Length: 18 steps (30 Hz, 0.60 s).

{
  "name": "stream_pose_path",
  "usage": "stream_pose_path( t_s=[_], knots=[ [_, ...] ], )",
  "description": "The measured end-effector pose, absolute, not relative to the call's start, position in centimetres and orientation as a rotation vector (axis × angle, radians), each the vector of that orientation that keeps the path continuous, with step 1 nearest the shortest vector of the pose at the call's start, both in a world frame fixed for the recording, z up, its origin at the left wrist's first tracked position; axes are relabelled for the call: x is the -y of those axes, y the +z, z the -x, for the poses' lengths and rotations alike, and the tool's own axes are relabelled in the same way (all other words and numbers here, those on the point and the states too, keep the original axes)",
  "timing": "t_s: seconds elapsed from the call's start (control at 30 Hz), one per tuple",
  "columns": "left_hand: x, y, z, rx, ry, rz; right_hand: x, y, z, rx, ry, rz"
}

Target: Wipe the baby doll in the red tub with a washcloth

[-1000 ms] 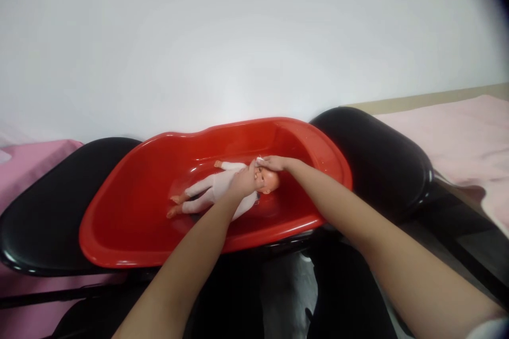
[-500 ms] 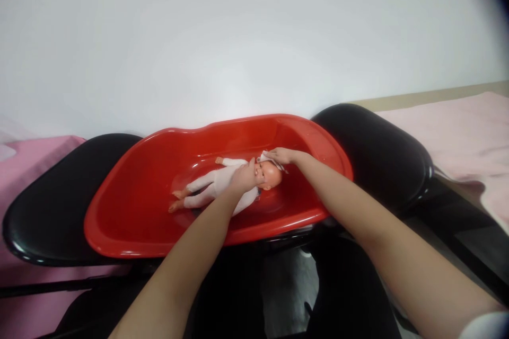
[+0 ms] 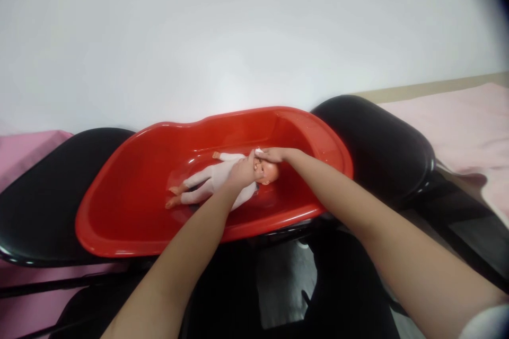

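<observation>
A baby doll (image 3: 220,176) with a white cloth body lies on its back in a red tub (image 3: 119,248), its bare feet to the left and its head to the right. My left hand (image 3: 242,172) grips the doll at the chin and cheeks, thumb and fingers on either side of the face. Against the far side of the doll's face, my right hand (image 3: 274,155) presses a small white cloth (image 3: 258,151). The fingers of that hand cover most of the cloth and part of the forehead.
Black chair seats support the tub, one seat (image 3: 47,201) showing at the left and another seat (image 3: 389,148) at the right. Pink fabric (image 3: 473,127) lies beyond the right seat. A pale wall (image 3: 222,37) rises directly behind the tub.
My right hand has slid a little left along the doll's head, bringing the white cloth closer to my left fingers. My left hand keeps its grip. The view has shifted slightly.
</observation>
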<state>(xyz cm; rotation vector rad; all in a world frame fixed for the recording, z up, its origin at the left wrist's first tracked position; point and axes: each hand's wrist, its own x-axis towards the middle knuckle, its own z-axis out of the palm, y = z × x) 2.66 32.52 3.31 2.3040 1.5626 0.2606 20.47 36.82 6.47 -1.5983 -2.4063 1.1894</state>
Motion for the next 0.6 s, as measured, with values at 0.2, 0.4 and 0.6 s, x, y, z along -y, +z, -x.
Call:
stream_pose_path(
  t_s=[0.2, 0.4, 0.6],
  knots=[
    [-33.1, 2.0, -2.5, -1.561, 0.275, -2.376, -36.5, 6.7, -21.1, 2.218, 1.260, 1.833],
    [-33.0, 2.3, -2.4, -1.554, 0.272, -2.367, -36.7, 7.8, -22.5, 2.260, 1.172, 1.898],
    [-33.0, 2.4, -2.4, -1.556, 0.285, -2.316, -36.6, 8.0, -22.4, 2.196, 1.098, 1.666]
  ],
)
